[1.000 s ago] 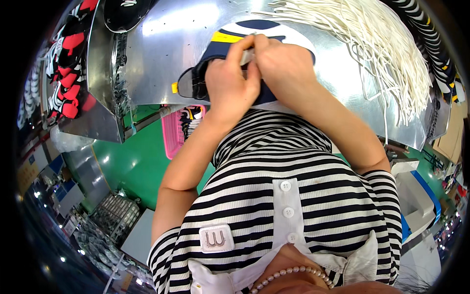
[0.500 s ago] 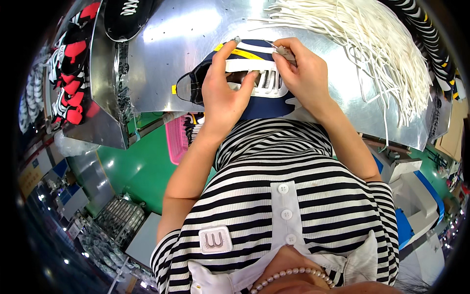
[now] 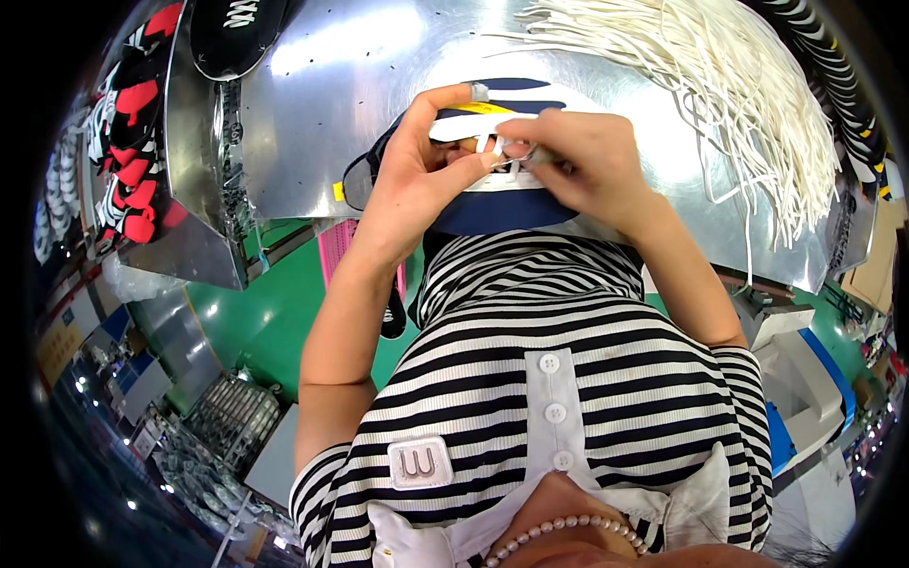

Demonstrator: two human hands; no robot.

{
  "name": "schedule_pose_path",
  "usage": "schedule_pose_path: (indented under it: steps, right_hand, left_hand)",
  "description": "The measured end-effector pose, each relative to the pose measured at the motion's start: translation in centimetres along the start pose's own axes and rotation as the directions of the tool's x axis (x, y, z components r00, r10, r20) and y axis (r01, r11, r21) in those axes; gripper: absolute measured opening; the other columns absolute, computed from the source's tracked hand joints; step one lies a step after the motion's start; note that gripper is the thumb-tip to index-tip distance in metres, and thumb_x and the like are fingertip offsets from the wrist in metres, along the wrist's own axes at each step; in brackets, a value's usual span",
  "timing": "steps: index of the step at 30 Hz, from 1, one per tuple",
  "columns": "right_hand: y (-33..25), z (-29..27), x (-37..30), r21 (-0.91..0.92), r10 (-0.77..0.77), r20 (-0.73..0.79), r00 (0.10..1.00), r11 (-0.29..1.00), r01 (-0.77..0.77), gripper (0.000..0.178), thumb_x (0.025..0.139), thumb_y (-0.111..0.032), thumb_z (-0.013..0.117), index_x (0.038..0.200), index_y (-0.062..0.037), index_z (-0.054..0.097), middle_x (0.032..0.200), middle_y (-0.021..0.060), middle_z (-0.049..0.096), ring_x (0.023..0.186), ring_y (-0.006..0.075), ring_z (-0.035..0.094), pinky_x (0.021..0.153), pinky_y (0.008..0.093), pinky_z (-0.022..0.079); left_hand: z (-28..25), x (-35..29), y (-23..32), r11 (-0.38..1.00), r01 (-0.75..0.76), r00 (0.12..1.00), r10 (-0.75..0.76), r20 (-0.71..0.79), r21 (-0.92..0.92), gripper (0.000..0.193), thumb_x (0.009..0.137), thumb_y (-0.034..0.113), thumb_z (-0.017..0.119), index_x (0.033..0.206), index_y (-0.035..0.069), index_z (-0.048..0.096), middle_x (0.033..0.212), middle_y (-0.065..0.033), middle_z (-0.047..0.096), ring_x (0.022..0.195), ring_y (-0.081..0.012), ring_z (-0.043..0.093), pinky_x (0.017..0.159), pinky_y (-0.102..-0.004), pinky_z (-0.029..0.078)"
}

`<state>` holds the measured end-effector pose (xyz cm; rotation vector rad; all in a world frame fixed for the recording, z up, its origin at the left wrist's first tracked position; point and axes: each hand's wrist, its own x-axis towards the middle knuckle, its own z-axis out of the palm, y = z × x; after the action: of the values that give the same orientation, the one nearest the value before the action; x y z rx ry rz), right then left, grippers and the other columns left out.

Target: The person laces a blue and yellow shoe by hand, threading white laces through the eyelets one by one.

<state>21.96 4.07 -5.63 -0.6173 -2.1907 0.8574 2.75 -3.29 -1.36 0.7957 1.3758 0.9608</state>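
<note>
A navy shoe upper (image 3: 507,216) with white stripes and a yellow strip lies on the metal table, its opening toward the left. My left hand (image 3: 409,185) is closed round its upper left part, thumb at the lacing area and a grey cover on the index fingertip. White lace (image 3: 485,142) crosses the opening between my hands. My right hand (image 3: 597,166) is pinched over the lacing area, and a thin metal tool (image 3: 512,160) shows at its fingertips. The fingers hide most of the tool and part of the lace rows.
A big bundle of white laces (image 3: 701,85) spreads over the table's right side, some ends hanging off the edge. A black laced shoe (image 3: 237,38) is at the far left. Red, black and white shoe parts (image 3: 137,142) stand beyond. A pink basket (image 3: 336,248) is below the table.
My right hand has come down and left from the upper's far edge to the lacing area. My left thumb has shifted with it, and a white lace now stands up between the hands.
</note>
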Motion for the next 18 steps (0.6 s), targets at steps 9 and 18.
schedule_pose_path:
  steps: [9,18]
  right_hand:
    - [-2.5,-0.8,0.0,0.191,0.210,0.008,0.978,0.959,-0.207,0.007,0.084,-0.004,0.068,0.091,-0.0053,0.071,0.066,0.0034,0.058,0.052,0.0173,0.054,0.047,0.0273,0.041]
    - [-3.7,-0.3,-2.9,0.240,0.235,0.166,0.958,0.932,-0.271,0.021,0.082,-0.005,0.071,0.103,-0.0082,0.073,0.076,0.0069,0.067,0.060,0.0172,0.062,0.055,0.0264,0.046]
  left_hand:
    - [0.8,0.5,-0.3,0.999,-0.040,0.998,0.039,-0.039,-0.018,0.042,0.094,0.013,0.064,0.133,0.005,0.048,0.099,-0.0091,0.067,0.088,-0.0127,0.063,0.079,-0.0247,0.050]
    - [0.9,1.7,-0.5,0.925,-0.184,0.976,0.212,-0.049,0.334,0.040,0.100,0.021,0.057,0.131,0.001,0.043,0.097,-0.0168,0.069,0.091,-0.0210,0.067,0.084,-0.0318,0.051]
